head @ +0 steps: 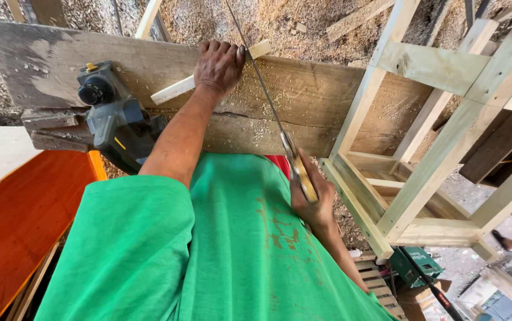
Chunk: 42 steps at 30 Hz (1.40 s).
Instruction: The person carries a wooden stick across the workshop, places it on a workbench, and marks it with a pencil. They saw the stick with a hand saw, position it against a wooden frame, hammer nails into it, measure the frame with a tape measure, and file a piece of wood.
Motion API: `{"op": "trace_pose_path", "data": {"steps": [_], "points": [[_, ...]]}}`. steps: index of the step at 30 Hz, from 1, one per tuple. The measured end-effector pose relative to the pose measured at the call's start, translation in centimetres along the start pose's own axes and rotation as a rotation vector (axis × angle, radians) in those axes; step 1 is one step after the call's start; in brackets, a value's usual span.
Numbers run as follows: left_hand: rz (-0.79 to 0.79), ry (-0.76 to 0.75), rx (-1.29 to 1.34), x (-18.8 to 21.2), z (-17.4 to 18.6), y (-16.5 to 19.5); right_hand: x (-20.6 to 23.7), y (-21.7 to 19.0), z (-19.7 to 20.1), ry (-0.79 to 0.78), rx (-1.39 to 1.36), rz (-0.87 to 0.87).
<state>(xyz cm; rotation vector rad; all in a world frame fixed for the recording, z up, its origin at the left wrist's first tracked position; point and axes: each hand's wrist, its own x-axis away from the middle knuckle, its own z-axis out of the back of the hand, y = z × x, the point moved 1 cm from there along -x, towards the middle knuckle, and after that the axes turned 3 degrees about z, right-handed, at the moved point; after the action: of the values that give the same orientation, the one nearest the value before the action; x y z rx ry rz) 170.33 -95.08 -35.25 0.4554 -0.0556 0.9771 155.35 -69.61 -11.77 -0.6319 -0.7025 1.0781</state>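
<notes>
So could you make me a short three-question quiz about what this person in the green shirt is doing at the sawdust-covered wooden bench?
1. True or false: the left hand presses a pale thin wooden strip down onto the wide weathered wooden plank.
2. What does the right hand grip? A) the grey electric hand planer B) the wooden-handled handsaw C) the pale timber frame
3. Fill in: the planer lies to the ______ of the left forearm in the picture.

Key: 1 true; 2 B; 3 left.
</notes>
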Motion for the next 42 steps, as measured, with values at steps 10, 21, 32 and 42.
{"op": "trace_pose_path", "data": {"steps": [10, 21, 32, 42], "points": [[0.005, -0.02, -0.023, 0.0, -0.3, -0.1, -6.8, 1.6, -5.7, 0.084, -0.143, 0.141], [0.015, 0.008, -0.025, 0.0, -0.4, -0.2, -13.2, 3.3, -9.4, 0.073, -0.108, 0.183], [-0.003, 0.014, -0.077, -0.2, -1.0, -0.5, -0.1, 3.1, -1.8, 0.103, 0.017, 0.151], [0.039, -0.05, -0.044, 0.0, -1.4, -0.4, -9.3, 5.2, -9.1, 0.081, -0.185, 0.201]]}}
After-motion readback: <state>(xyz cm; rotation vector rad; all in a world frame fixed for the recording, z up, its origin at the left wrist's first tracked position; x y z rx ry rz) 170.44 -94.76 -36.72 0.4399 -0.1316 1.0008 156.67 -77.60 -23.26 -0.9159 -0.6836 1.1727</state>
